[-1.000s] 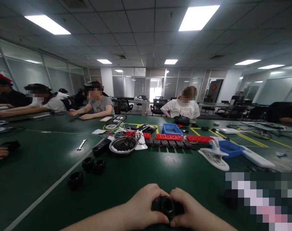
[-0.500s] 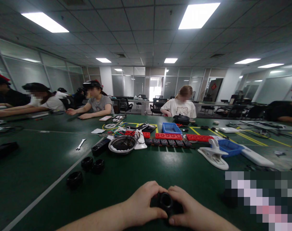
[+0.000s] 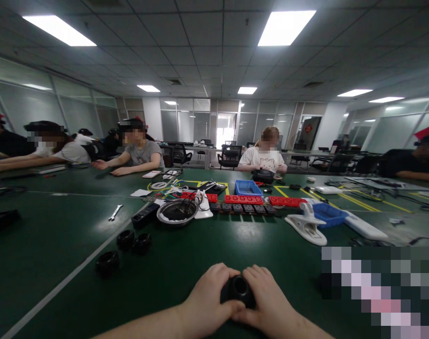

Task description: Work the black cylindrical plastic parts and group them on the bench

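Both of my hands grip one small black round part (image 3: pixel 238 288) with a hole in its top, low in the middle of the head view, just above the green table (image 3: pixel 59 245). My left hand (image 3: pixel 209 296) wraps round its left side, fingers curled. On the other side my right hand (image 3: pixel 269 301) is curled against it, thumb underneath. Three similar black round parts (image 3: pixel 124 247) lie on the table to the left, beyond my left forearm.
Farther out stand a metal bowl (image 3: pixel 176 211), a wrench (image 3: pixel 115 212), red and black power strips (image 3: pixel 249 203), two blue bins (image 3: pixel 247 187), a white clamp (image 3: pixel 306 225) and a white bar (image 3: pixel 364 229). Several people sit round the far and side edges.
My hands have turned on the black part and closed more tightly over it; the right fingers now cover more of its right side. The view has shifted slightly.
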Demonstrator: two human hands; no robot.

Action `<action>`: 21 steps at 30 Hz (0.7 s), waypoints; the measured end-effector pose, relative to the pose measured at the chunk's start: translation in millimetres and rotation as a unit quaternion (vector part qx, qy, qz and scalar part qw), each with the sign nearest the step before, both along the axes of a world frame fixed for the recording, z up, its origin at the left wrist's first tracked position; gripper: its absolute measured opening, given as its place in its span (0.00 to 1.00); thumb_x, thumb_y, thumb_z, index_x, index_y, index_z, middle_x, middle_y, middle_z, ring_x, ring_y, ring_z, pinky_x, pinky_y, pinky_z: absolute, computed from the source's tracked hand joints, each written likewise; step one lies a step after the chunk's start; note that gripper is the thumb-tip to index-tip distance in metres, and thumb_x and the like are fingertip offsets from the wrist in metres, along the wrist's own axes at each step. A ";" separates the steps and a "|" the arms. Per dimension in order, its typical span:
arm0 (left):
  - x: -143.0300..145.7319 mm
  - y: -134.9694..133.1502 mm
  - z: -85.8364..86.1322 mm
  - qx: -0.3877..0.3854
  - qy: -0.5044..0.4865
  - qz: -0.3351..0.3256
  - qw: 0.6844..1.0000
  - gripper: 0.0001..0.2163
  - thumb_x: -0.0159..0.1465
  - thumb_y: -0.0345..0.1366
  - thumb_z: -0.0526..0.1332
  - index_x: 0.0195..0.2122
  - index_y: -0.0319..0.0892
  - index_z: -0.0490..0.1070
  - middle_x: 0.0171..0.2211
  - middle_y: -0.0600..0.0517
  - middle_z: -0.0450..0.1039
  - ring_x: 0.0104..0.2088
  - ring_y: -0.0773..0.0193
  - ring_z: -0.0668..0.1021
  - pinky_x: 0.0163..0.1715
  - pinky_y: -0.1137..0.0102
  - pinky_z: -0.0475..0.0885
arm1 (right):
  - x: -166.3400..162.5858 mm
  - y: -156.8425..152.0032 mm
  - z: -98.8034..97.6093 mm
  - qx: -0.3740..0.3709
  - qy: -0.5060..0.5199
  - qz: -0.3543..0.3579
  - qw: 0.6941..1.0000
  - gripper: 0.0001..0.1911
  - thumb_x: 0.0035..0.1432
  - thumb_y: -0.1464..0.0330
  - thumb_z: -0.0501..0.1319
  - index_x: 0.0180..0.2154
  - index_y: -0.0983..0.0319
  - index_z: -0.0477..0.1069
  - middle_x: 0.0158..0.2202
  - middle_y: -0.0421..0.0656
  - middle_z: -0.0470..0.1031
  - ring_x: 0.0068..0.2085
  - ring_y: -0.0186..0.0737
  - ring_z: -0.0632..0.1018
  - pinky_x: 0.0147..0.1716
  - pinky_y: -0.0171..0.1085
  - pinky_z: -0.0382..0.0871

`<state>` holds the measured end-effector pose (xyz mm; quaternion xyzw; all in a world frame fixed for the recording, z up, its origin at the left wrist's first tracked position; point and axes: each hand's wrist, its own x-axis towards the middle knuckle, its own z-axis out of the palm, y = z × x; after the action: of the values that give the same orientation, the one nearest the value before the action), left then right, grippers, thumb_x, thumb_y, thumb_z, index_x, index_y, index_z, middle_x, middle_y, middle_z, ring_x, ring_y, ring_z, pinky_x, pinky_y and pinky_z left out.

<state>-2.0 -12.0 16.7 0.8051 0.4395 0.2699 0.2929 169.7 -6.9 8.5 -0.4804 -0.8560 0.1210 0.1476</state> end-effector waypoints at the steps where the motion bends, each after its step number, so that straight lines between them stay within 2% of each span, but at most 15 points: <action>1: -2.3 2.4 1.3 0.002 0.001 -0.025 1.000 0.19 0.50 0.31 0.65 0.44 0.45 0.67 0.38 0.53 0.66 0.40 0.61 0.68 0.41 0.70 0.63 | 3.1 0.8 2.1 -0.025 0.017 0.018 0.999 0.24 0.37 0.56 0.67 0.35 0.63 0.66 0.35 0.44 0.68 0.37 0.45 0.67 0.38 0.42 0.59; 4: -9.7 10.4 6.1 0.000 0.001 -0.104 0.995 0.21 0.53 0.31 0.64 0.48 0.48 0.65 0.41 0.53 0.66 0.41 0.62 0.69 0.42 0.71 0.63 | 14.5 6.9 8.2 -0.116 0.080 0.082 0.987 0.23 0.39 0.63 0.67 0.39 0.62 0.67 0.39 0.43 0.67 0.41 0.44 0.67 0.41 0.39 0.59; 6: -13.3 13.9 8.9 0.001 -0.002 -0.138 0.990 0.21 0.53 0.32 0.65 0.48 0.48 0.64 0.41 0.53 0.66 0.42 0.62 0.69 0.43 0.71 0.62 | 20.1 12.3 9.7 -0.157 0.110 0.112 0.975 0.17 0.42 0.67 0.66 0.37 0.61 0.69 0.38 0.41 0.67 0.41 0.42 0.67 0.40 0.37 0.60; 8: -14.4 14.5 10.1 0.006 -0.006 -0.149 0.989 0.21 0.52 0.32 0.65 0.48 0.49 0.65 0.42 0.53 0.67 0.43 0.61 0.68 0.44 0.70 0.62 | 21.8 16.3 8.1 -0.168 0.114 0.113 0.973 0.14 0.41 0.68 0.67 0.33 0.62 0.70 0.34 0.40 0.67 0.39 0.40 0.68 0.37 0.35 0.60; 10: -12.5 12.5 8.6 0.006 -0.010 -0.139 0.990 0.20 0.52 0.33 0.66 0.47 0.49 0.66 0.42 0.53 0.67 0.43 0.61 0.68 0.44 0.70 0.62 | 19.5 17.1 3.9 -0.150 0.094 0.076 0.981 0.15 0.38 0.67 0.69 0.30 0.63 0.69 0.31 0.39 0.66 0.35 0.39 0.68 0.33 0.34 0.60; 13: -5.8 7.3 2.3 0.001 -0.004 -0.055 0.998 0.19 0.50 0.35 0.67 0.43 0.46 0.68 0.40 0.52 0.67 0.41 0.60 0.68 0.42 0.69 0.63 | 11.1 11.8 -3.5 -0.080 0.038 -0.002 0.996 0.15 0.38 0.62 0.67 0.27 0.63 0.67 0.29 0.39 0.66 0.31 0.38 0.67 0.28 0.34 0.57; 15: -1.2 4.2 -2.2 -0.001 0.010 0.014 1.000 0.19 0.48 0.35 0.68 0.41 0.44 0.68 0.38 0.52 0.67 0.41 0.59 0.68 0.42 0.68 0.63 | 4.9 6.7 -6.5 -0.022 0.002 -0.035 0.999 0.14 0.40 0.62 0.66 0.26 0.63 0.66 0.28 0.40 0.68 0.31 0.39 0.67 0.30 0.35 0.56; 17: 1.5 2.9 -4.4 -0.007 0.020 0.049 0.999 0.19 0.47 0.35 0.67 0.41 0.43 0.68 0.38 0.52 0.68 0.41 0.58 0.68 0.42 0.67 0.62 | 0.5 3.0 -6.9 0.017 -0.018 -0.046 0.999 0.13 0.41 0.61 0.65 0.26 0.63 0.66 0.28 0.41 0.69 0.32 0.41 0.68 0.33 0.38 0.56; 21: -1.5 5.7 -1.0 -0.018 0.010 0.008 1.000 0.17 0.49 0.35 0.66 0.40 0.44 0.68 0.37 0.53 0.67 0.40 0.60 0.68 0.40 0.69 0.63 | 2.1 3.0 -0.6 -0.013 0.011 -0.016 1.000 0.22 0.37 0.56 0.66 0.33 0.62 0.67 0.34 0.42 0.69 0.36 0.44 0.68 0.35 0.40 0.57</action>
<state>-3.6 -6.3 15.7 0.7984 0.4540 0.2564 0.3012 171.8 -4.0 8.0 -0.4951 -0.8447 0.1350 0.1521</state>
